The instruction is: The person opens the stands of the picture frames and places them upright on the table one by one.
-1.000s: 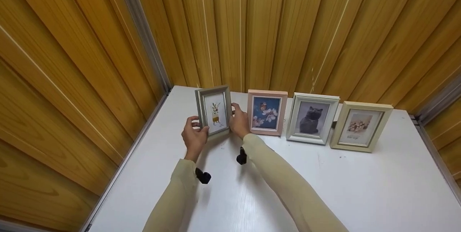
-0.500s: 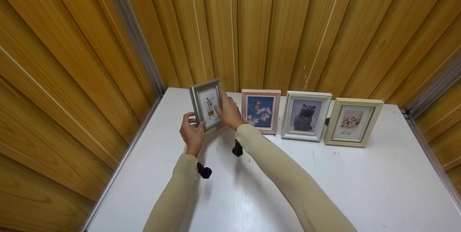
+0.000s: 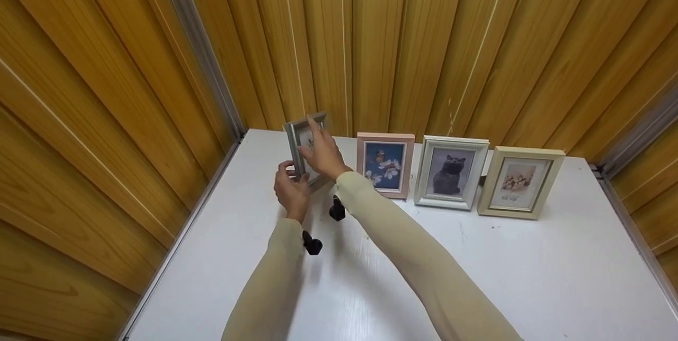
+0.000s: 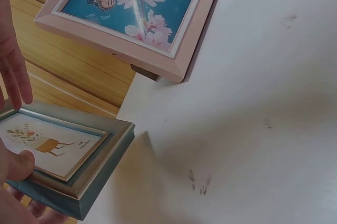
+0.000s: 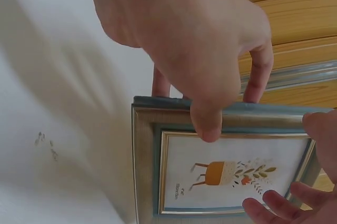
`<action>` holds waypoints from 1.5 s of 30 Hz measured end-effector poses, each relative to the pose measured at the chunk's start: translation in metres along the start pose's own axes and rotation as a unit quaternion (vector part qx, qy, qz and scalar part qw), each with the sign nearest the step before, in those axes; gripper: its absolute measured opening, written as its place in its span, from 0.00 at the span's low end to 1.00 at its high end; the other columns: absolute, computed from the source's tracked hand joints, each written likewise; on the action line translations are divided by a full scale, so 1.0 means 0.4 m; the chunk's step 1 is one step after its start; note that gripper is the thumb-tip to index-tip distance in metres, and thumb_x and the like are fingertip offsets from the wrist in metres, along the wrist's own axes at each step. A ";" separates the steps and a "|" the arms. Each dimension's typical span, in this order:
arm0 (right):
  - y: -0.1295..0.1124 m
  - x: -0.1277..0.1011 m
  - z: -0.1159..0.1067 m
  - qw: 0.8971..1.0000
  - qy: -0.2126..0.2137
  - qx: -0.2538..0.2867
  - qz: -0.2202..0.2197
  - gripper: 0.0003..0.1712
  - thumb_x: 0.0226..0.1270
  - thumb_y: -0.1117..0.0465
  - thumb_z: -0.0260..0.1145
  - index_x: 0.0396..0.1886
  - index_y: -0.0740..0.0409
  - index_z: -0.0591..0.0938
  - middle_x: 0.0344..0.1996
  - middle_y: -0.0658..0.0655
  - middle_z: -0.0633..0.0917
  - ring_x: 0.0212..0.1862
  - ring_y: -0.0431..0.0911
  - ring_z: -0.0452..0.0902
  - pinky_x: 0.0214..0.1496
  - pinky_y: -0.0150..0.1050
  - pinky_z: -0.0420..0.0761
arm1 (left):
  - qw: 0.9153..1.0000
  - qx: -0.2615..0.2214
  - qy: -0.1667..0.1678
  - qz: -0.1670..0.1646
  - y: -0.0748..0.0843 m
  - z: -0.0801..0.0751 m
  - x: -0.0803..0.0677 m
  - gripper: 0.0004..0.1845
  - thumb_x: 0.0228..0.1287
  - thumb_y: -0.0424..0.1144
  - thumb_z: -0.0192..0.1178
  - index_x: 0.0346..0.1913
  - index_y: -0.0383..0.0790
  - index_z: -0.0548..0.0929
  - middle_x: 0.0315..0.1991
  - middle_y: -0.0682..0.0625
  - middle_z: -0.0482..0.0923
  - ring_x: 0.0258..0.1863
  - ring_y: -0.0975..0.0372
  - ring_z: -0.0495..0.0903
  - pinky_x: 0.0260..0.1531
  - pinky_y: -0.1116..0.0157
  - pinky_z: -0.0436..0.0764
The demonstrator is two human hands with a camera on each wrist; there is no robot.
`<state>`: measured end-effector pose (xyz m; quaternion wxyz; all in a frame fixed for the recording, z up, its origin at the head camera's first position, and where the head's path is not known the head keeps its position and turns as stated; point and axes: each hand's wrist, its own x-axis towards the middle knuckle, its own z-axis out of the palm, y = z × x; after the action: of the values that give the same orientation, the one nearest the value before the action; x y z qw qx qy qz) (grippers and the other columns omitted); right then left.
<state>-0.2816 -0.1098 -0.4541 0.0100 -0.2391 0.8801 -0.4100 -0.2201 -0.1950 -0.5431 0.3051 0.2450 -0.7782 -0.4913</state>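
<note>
The grey-blue photo frame [image 3: 306, 146] with the potted-plant print is now lifting off the tabletop [image 3: 476, 277] at the left end of the row, turning edge-on to your head camera where a second ago it faced you. Your left hand [image 3: 291, 190] is pinching its lower left edge, thumb on the glass. Your right hand [image 3: 321, 153] has moved from the frame's right side across its front, fingers [image 5: 206, 121] curling over the top rail. The pink butterfly frame [image 3: 385, 163], cat frame [image 3: 450, 171] and cream frame [image 3: 519, 181] are staying upright beside it.

head: looking down and forward from above, taking in the whole bench [image 3: 476, 277].
left wrist: sitting close, facing along the bench.
right wrist: peering close over the knuckles.
shared: all are showing the grey frame [image 3: 296, 137] [image 4: 63, 155] [image 5: 210, 176].
</note>
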 end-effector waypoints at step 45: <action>-0.009 -0.013 0.001 0.996 0.056 0.010 -0.065 0.42 0.75 0.64 0.66 0.82 0.42 0.59 0.64 0.63 0.73 0.64 0.55 0.75 0.63 0.52 0.78 | 0.990 -0.033 0.019 0.138 0.019 0.045 -0.069 0.20 0.58 0.31 0.73 0.53 0.38 0.81 0.39 0.46 0.82 0.34 0.58 0.85 0.38 0.57 0.84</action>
<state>-0.2756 -0.1098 -0.4528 -0.0639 -0.2723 0.8578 -0.4313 -0.2144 -0.1623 -0.5487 0.3929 0.1343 -0.7821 -0.4646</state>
